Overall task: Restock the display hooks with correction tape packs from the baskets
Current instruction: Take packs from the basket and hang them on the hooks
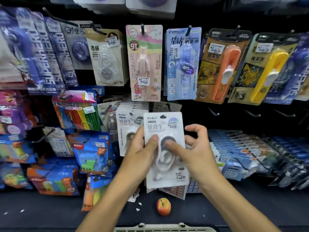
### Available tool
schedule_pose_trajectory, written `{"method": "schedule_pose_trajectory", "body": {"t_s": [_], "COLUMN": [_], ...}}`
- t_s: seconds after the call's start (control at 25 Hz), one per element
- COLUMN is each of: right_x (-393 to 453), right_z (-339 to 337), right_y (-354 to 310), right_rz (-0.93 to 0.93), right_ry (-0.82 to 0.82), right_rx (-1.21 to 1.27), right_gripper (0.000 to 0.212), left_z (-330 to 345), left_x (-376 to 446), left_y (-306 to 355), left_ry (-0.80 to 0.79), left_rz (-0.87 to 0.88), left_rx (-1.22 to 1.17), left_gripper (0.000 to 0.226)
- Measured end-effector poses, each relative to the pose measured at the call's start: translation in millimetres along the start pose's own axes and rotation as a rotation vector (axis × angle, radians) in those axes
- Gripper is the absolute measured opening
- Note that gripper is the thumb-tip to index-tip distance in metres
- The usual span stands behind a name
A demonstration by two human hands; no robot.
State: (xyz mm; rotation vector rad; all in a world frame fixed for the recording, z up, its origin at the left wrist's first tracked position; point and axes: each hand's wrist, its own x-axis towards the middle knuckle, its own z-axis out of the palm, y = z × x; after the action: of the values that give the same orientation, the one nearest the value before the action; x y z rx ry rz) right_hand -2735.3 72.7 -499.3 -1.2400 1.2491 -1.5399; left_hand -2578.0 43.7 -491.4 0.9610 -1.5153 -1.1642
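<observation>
A dark pegboard display wall (192, 17) filled the view, hung with carded stationery on black hooks: purple-and-silver packs at the left, a tall pink carded pack (144, 62) in the middle, a pale blue one (182, 64) beside it, and orange (222, 66) and yellow (264, 69) pen-shaped packs to the right. Lower left, blue plastic bags of coloured goods (93, 151) were hung; lower right, rows of flat packs (234, 144) were lying tilted on a dark shelf. A white carded correction tape pack (164, 148) with a grey-and-white dispenser under a clear blister was held upright in front of a hanging stack of like white packs (128, 129), just below the pink pack. The left hand (142, 148) was curled round the pack's left edge, thumb pressed on its face; the right hand (195, 148) gripped the right edge, thumb laid on the blister. Several bare black hooks (213, 112) were seen at the right. A pale slotted basket rim (164, 228) was visible at the bottom edge, and a small red-and-yellow apple-shaped object (163, 206) lay on the dark ledge above it.
</observation>
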Motion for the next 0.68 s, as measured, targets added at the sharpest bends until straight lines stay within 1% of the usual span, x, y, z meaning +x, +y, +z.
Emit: {"method": "schedule_pose_trajectory", "body": {"t_s": [0.04, 0.08, 0.12, 0.16, 0.2, 0.28, 0.4, 0.44, 0.48, 0.56, 0.6, 0.68], "right_x": [4, 7, 12, 15, 17, 19, 26, 31, 36, 41, 41, 36], "right_z": [-3, -8, -14, -19, -21, -20, -13, -14, -15, -16, -18, -20], "right_y": [-2, -5, -6, -5, -4, -2, -3, -4, -4, -1, 2, 10], "right_rz": [-0.028, -0.032, -0.024, -0.019, -0.033, -0.084, -0.113, -0.076, -0.024, 0.076, 0.090, 0.037], "right_ry": [0.068, 0.113, 0.136, 0.140, 0.139, 0.166, 0.230, 0.216, 0.160, -0.043, -0.100, -0.071], "right_rx": [0.022, 0.014, -0.032, -0.085, -0.141, -0.243, -0.353, -0.355, -0.370, -0.457, -0.539, -0.790], "right_gripper": [0.048, 0.041, 0.033, 0.025, 0.018, 0.010, 0.010, 0.016, 0.027, 0.061, 0.072, 0.075], "left_z": [-3, -8, -16, -23, -30, -38, -40, -40, -41, -41, -41, -39], "left_x": [1, 4, 7, 11, 14, 17, 18, 19, 19, 16, 12, 3], "left_y": [-3, -7, -9, -8, -8, -10, -19, -21, -22, -24, -24, -22], "left_ry": [0.004, 0.037, 0.088, 0.118, 0.111, 0.022, -0.084, -0.095, -0.105, -0.109, -0.108, -0.093], "left_rz": [0.101, 0.185, 0.236, 0.219, 0.155, 0.047, 0.032, 0.029, 0.023, 0.031, 0.071, 0.239], "left_rx": [0.237, 0.540, 0.820, 0.969, 1.015, 1.030, 1.198, 1.231, 1.247, 1.238, 1.239, 1.251], "left_gripper": [0.023, 0.033, 0.045, 0.054, 0.061, 0.069, 0.079, 0.082, 0.084, 0.087, 0.088, 0.088]}}
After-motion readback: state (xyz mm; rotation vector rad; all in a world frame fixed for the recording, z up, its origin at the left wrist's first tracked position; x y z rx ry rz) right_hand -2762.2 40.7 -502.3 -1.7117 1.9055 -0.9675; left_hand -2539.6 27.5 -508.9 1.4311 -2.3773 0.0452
